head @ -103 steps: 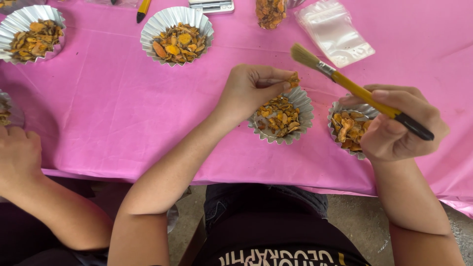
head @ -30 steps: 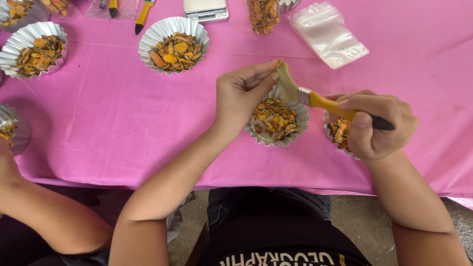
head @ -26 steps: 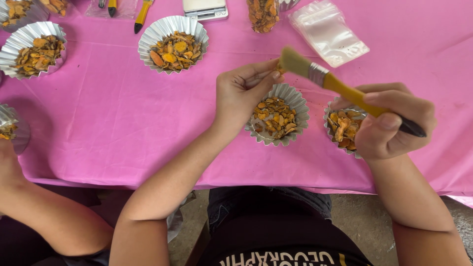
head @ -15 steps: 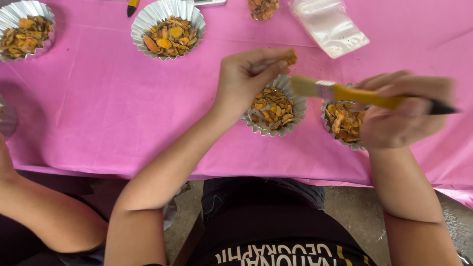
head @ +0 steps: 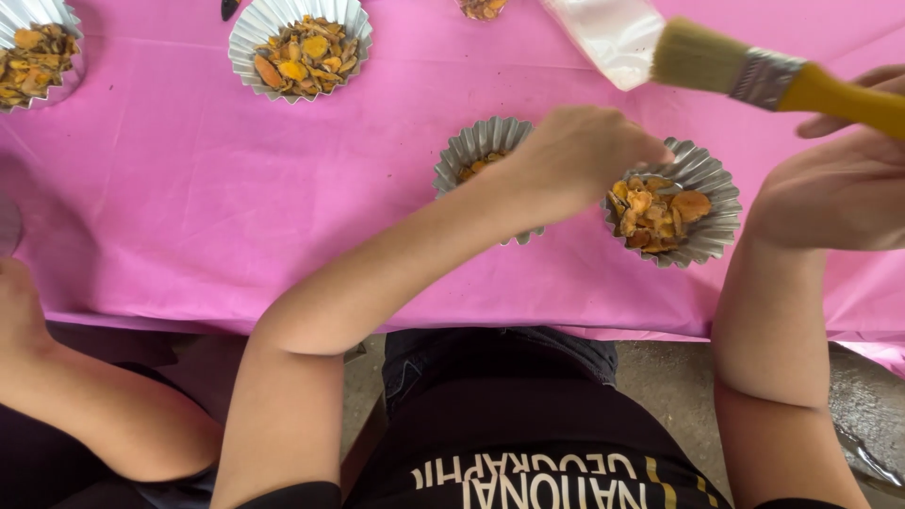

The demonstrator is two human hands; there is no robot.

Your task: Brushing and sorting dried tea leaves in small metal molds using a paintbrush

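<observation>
My left hand [head: 580,151] reaches right across a fluted foil cup [head: 468,151] of dried orange slices. Its fingertips are pinched together at the rim of a second foil cup [head: 718,236], which also holds orange slices [head: 655,207]. The slice it pinched a moment ago is hidden under the fingers. My right hand [head: 839,198] is raised over the table's right side and grips a paintbrush [head: 768,77] by its yellow handle. The pale bristles point left, above and beyond the second cup.
A pink cloth [head: 236,188] covers the table. Two more foil cups of slices stand at the far side [head: 250,33] and far left [head: 71,71]. A clear plastic bag [head: 608,33] lies behind the brush. Another person's arm [head: 85,405] is at the lower left.
My left hand has moved right, from above the middle cup to the rim of the right cup. The brush has lifted up and away to the right. The view has moved closer.
</observation>
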